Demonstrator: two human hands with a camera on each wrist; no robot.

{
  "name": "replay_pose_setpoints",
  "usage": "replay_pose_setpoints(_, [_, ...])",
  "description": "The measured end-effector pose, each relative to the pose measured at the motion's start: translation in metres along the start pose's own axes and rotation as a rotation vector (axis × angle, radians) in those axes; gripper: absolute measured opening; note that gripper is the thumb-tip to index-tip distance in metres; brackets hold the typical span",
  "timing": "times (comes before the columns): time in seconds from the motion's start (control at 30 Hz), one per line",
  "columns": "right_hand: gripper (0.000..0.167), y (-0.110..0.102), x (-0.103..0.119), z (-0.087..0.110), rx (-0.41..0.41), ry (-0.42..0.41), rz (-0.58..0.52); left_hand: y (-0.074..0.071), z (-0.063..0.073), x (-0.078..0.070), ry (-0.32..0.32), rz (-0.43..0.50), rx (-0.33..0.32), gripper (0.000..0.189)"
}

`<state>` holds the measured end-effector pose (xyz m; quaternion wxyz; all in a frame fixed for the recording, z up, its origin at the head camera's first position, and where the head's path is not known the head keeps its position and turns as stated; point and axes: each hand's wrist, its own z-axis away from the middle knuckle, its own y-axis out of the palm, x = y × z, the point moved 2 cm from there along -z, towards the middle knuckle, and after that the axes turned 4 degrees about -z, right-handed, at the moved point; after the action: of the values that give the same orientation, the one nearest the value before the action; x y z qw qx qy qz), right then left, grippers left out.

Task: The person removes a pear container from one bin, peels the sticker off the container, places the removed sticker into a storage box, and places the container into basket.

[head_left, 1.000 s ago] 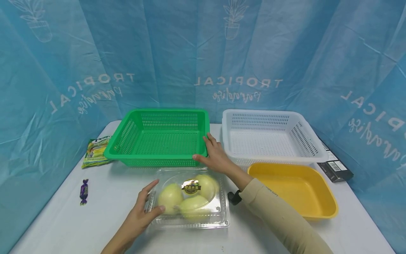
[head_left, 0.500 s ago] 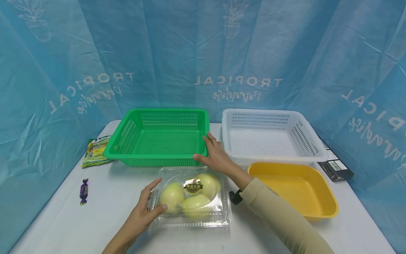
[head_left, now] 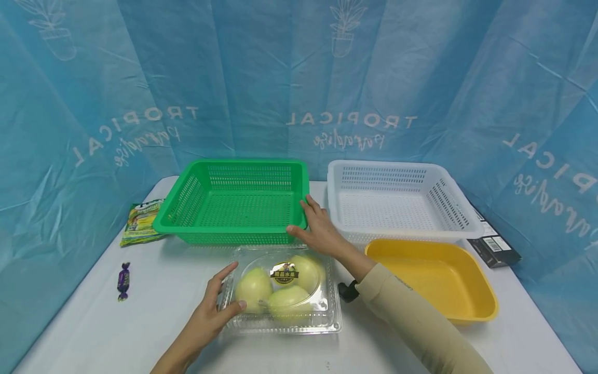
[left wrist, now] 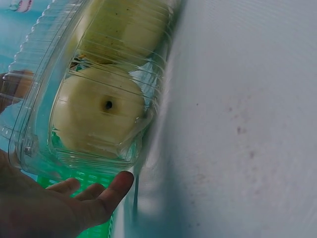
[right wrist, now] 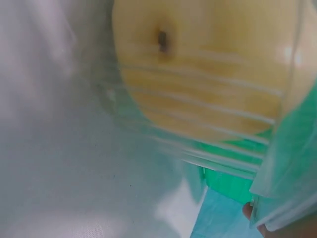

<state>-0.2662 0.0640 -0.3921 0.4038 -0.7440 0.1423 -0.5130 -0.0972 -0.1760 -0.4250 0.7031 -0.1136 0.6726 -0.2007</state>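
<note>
A clear plastic fruit box sits on the table in front of the person, holding three pale yellow-green fruits. My left hand is at its left side in the head view, thumb over the lid's edge. In the left wrist view, fairly straight fingers reach down beside the end of the box. At the box's far right corner is my right hand, fingers extended and thumb spread. It overlaps the near right corner of a green basket. In the right wrist view, the box's plastic partly covers that hand.
Right of the green basket stands a white basket, with a yellow tub before it. A black box lies at the far right. On the left lie a yellow-green packet and a purple wrapped candy. A blue curtain hangs behind.
The fruit box and my left hand shifted slightly right in the first half second and have stayed almost still since. My right hand has barely moved.
</note>
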Motion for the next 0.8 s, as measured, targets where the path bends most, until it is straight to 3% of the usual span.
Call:
replay_pose_setpoints(0.53, [0.079,-0.011,0.013,0.023,0.002,-0.084,0.029,0.001,0.001,0.003,0.006,0.0,-0.009,0.075])
replay_pose_setpoints(0.8, [0.076,-0.014,0.023,0.033,-0.039,-0.135,0.034,0.0,-0.001,0.002,0.011,-0.007,-0.005,0.075])
